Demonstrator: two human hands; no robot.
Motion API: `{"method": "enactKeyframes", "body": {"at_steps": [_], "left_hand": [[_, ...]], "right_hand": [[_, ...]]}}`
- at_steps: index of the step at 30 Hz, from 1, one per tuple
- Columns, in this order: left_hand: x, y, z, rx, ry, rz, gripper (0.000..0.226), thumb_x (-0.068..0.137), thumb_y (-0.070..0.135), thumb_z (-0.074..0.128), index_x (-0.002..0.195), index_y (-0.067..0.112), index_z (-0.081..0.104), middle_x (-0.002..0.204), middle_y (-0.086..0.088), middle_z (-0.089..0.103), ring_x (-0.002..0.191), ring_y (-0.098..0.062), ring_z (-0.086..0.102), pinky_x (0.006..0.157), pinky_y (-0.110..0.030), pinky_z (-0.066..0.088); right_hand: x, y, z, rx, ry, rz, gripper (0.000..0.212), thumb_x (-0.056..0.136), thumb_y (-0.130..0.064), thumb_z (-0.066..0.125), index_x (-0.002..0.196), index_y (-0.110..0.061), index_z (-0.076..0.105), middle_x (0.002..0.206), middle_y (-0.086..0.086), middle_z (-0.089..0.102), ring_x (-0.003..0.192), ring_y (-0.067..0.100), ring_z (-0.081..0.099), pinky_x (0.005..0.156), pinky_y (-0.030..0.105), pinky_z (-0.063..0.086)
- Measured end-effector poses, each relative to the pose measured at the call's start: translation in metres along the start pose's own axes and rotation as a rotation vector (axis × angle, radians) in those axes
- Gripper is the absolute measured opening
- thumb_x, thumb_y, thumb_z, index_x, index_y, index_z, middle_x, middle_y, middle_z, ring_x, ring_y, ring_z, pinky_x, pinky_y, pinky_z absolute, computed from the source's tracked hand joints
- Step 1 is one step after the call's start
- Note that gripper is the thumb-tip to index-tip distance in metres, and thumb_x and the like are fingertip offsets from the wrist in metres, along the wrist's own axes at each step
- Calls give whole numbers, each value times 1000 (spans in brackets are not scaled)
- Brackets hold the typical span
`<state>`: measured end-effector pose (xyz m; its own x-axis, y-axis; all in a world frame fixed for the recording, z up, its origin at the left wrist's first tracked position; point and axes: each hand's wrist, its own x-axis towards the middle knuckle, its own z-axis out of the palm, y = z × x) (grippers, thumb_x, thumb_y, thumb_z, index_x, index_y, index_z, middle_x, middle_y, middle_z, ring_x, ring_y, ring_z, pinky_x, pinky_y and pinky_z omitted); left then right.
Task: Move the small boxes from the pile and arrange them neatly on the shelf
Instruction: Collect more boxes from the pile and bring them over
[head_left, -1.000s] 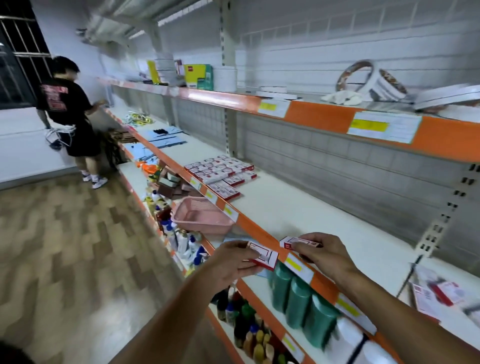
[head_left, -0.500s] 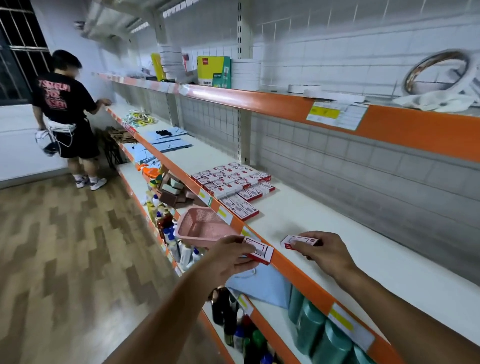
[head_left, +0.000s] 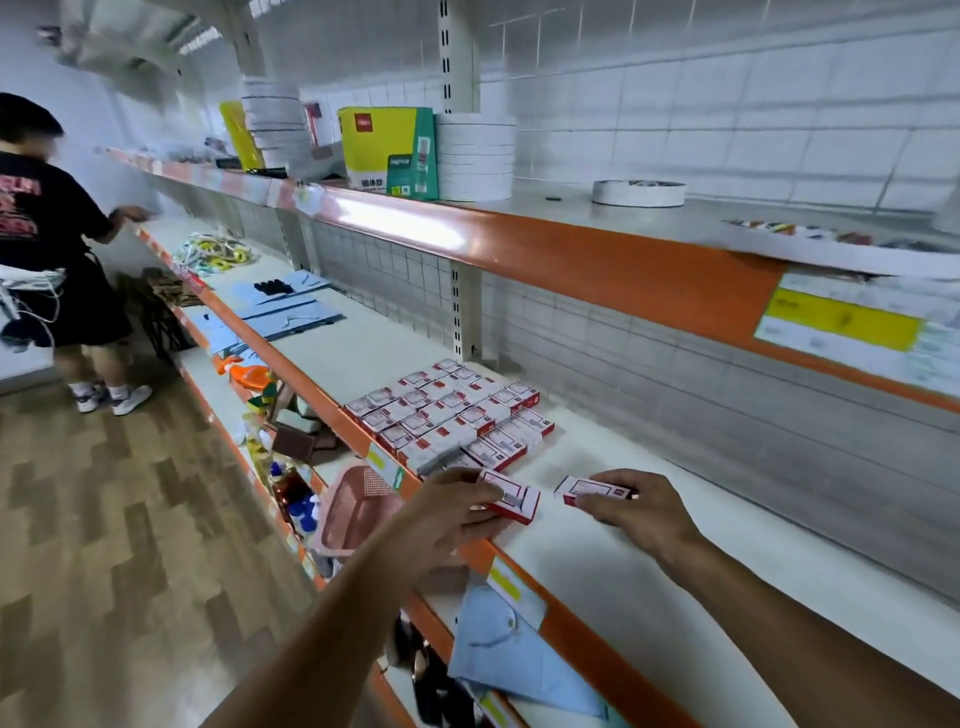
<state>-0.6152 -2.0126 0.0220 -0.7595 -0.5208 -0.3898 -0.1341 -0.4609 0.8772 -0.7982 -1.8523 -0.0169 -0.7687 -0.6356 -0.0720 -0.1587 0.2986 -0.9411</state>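
1. Seen from the head camera, the left hand (head_left: 451, 512) curls its fingers round a small red-and-white box (head_left: 511, 497), holding it tilted just above the front edge of the white shelf (head_left: 649, 566).
2. Just beside it, the right hand (head_left: 639, 506) pinches a second small box (head_left: 582, 489) between thumb and fingers, low over the shelf board; whether the box touches the board cannot be told.
3. Farther along the same shelf lies the arranged block of boxes (head_left: 452, 410), red-and-white packs laid flat in rows, close to the left-hand box.
4. Under the shelf's orange lip (head_left: 597, 660) a pink basket (head_left: 358, 509) sticks out from the lower level, with bottles and a light-blue cloth item (head_left: 509, 660) nearby.
5. On the upper shelf (head_left: 597, 254) stand a yellow-and-green carton (head_left: 387, 150) and a stack of white round tins (head_left: 475, 156).
6. At the far left a person in a black T-shirt (head_left: 41, 218) stands on the wood-patterned floor (head_left: 114, 545), one hand reaching to the shelving.
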Motion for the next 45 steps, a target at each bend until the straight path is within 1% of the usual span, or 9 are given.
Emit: {"method": "enactKeyframes", "body": {"at_steps": [5,8,16,22,31,33,37,41,45], "left_hand": [[38,23,-22,-29,-56,1,28,90,-9,61,115,2,55,110,-27,69,98,-37,71,82,-39,61],[65,35,-33,-19,-60,-20,18,89,-10,61,104,-2,58,98,-24,73,89,-34,73,80,-39,60],[131,63,-54,36,-184,-90,26,85,-12,64,107,-3,55,102,-30,70,88,-38,72,75,-41,62],[148,64,-52,91,-271,-137,17,87,-13,61,99,-1,59,111,-32,67,104,-42,67,85,-44,58],[165,63,-52,97,-343,-145,26,86,-9,64,111,-5,61,105,-25,71,99,-36,71,81,-39,60],[165,62,-50,121,-348,-142,20,87,-8,63,106,-2,64,103,-22,73,97,-33,72,81,-38,60],[165,60,-41,139,-378,-155,27,88,-8,62,114,-5,63,104,-22,73,95,-31,73,75,-33,60],[163,59,-27,172,-419,-148,27,90,-8,59,116,-5,62,104,-23,72,98,-32,72,87,-40,58],[162,56,-15,194,-465,-136,28,89,-7,59,117,-5,62,106,-22,72,97,-31,72,82,-36,59]], "right_hand": [[28,-6,23,-77,61,16,34,59,-41,92,86,-26,78,83,-9,74,75,10,69,65,24,51],[38,-9,44,-120,82,15,42,54,-53,89,86,-28,77,81,-9,74,73,8,68,62,23,49],[59,-8,82,-245,121,41,24,64,-52,86,81,-47,70,98,-7,66,94,9,63,86,28,52],[60,-9,96,-333,142,158,58,53,-69,74,104,-41,72,104,-13,67,111,13,57,101,35,47],[65,-8,101,-335,111,201,17,61,-66,64,77,-59,69,97,-16,72,99,10,67,85,38,58],[64,-10,101,-333,103,206,20,69,-59,60,86,-56,71,99,-15,73,99,10,67,87,37,58],[60,-23,92,-84,246,190,26,92,-23,61,114,-28,73,110,-9,71,97,4,65,78,13,47],[54,-41,80,241,264,187,21,97,-26,56,108,-21,73,98,5,75,83,16,67,78,27,51],[50,-47,76,291,219,171,17,94,-29,65,102,-17,73,94,9,74,79,16,69,74,28,54]]}}
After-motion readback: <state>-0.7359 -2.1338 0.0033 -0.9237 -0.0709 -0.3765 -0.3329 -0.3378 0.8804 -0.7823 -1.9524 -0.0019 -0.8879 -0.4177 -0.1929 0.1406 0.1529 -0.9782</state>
